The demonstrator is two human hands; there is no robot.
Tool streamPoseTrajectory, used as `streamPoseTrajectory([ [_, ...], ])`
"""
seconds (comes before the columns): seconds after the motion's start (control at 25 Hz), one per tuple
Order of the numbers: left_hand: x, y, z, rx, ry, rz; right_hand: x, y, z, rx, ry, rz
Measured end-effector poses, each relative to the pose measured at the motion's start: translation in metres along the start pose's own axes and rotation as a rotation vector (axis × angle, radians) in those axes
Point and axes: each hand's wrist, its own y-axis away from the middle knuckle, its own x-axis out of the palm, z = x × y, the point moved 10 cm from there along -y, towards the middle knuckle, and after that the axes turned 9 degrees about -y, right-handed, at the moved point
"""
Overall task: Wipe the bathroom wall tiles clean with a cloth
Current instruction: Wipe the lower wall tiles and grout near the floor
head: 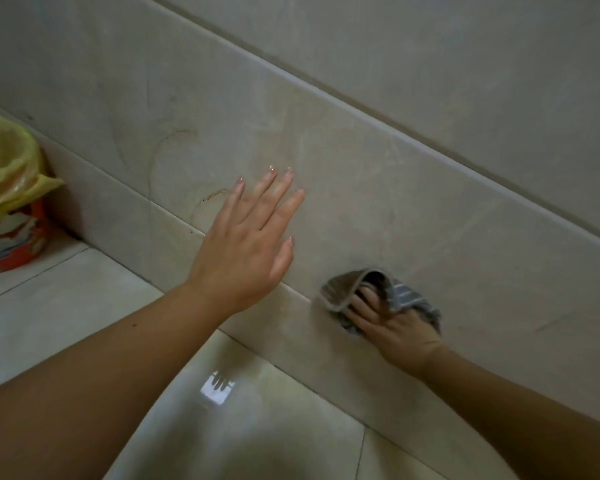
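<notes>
Head view: holds left hand (pixel 246 244) spread, fingers straight, flat on beige wall tile (pixel 378 188), seemingly touching. Grips grey striped cloth (pixel 340 289) in right hand (pixel 395 327), fingers curled into it, pressed at that tile's lower edge, right of left hand. Shows orange printed bin (pixel 11 240) with yellow liner (pixel 4 161) on floor (pixel 66 296) at wall's left end.

Grey striped cloth (pixel 340 291), bunched up, sits pressed against the beige marbled wall tiles (pixel 361 188), low on the right.
</notes>
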Motion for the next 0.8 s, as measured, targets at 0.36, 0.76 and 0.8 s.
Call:
streamPoseTrajectory([
  [0.36,0.006,0.003,0.010,-0.033,-0.019,0.046,-0.064,-0.018,-0.062,0.307,0.115,-0.159],
  [0.76,0.023,-0.001,-0.004,-0.003,0.011,0.038,0.047,0.055,0.023,0.022,-0.049,0.296],
  [0.8,0.022,-0.001,-0.006,0.009,0.011,0.036,0.036,0.076,0.009,0.031,-0.035,0.270],
])
